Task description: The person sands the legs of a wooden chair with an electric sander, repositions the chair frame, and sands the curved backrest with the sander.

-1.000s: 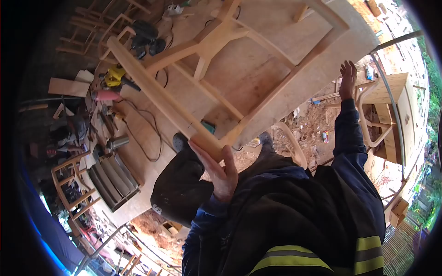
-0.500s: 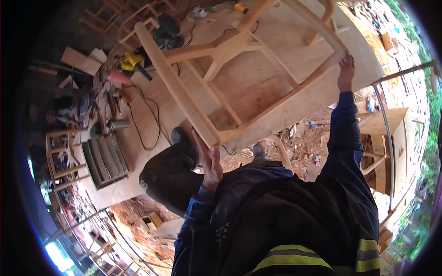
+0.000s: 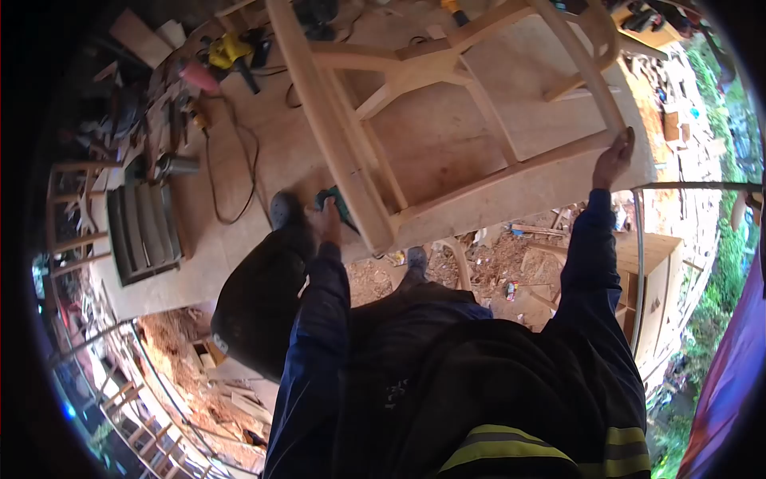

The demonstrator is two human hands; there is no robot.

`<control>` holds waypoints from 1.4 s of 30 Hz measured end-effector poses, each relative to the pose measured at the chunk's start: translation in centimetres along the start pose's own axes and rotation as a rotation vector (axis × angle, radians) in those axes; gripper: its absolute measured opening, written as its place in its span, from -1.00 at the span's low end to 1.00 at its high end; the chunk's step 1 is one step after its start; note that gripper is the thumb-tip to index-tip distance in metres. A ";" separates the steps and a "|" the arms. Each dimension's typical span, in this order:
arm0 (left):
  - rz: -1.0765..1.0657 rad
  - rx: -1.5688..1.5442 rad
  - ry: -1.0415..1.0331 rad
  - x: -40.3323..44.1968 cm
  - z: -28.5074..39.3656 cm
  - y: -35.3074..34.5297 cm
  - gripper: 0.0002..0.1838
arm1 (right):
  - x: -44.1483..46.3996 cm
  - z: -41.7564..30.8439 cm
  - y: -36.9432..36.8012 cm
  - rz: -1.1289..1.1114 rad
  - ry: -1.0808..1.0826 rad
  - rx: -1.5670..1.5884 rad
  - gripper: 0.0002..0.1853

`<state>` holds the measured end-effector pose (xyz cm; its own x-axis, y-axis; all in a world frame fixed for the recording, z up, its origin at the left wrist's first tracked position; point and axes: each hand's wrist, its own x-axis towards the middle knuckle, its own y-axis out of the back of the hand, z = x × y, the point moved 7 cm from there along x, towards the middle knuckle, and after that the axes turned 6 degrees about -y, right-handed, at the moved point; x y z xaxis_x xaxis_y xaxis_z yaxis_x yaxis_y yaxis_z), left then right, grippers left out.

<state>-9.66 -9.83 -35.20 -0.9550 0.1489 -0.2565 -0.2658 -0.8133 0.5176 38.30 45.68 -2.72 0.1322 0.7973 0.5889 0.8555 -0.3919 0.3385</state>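
Observation:
A wooden chair frame [image 3: 423,72] with a cross-shaped middle piece lies on the plywood platform [image 3: 263,172]. My right hand [image 3: 613,161] grips the frame's far right corner, its fingers wrapped over the wood. Left of the frame's near end, my left hand [image 3: 325,222] is at a dark green tool [image 3: 338,204] lying on the platform. Its fingers are bent against the tool, whose far part lies beside the thick rail [image 3: 335,136].
At the left stand a rack of curved slats [image 3: 145,231] and a chair frame [image 3: 76,211]. A yellow power tool [image 3: 227,51], a pink object [image 3: 198,76] and a cable [image 3: 254,168] lie farther back. A wooden cabinet [image 3: 658,279] stands at the right.
My left hand has left the frame's near end and moved to the green tool. My right hand, first raised in the air, has come down onto the frame's corner. The view has shifted.

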 end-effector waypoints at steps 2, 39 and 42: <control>-0.020 0.171 -0.007 1.8 -1.0 0.1 0.10 | -0.7 -1.1 0.8 0.025 0.083 -0.032 -0.50; 0.281 0.010 -0.193 -17.0 16.7 17.8 -0.28 | -29.7 -33.4 -3.6 -1.107 0.342 0.494 -0.29; 0.314 -0.175 -0.346 -19.9 19.3 20.5 -0.29 | -33.1 -35.8 -5.2 -1.105 0.474 0.516 -0.40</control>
<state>1.35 -18.59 -3.79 -0.9809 0.0352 0.1912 0.0397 -0.9266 0.3739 11.59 4.85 2.31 -0.8564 0.3032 0.4178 0.5041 0.6659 0.5500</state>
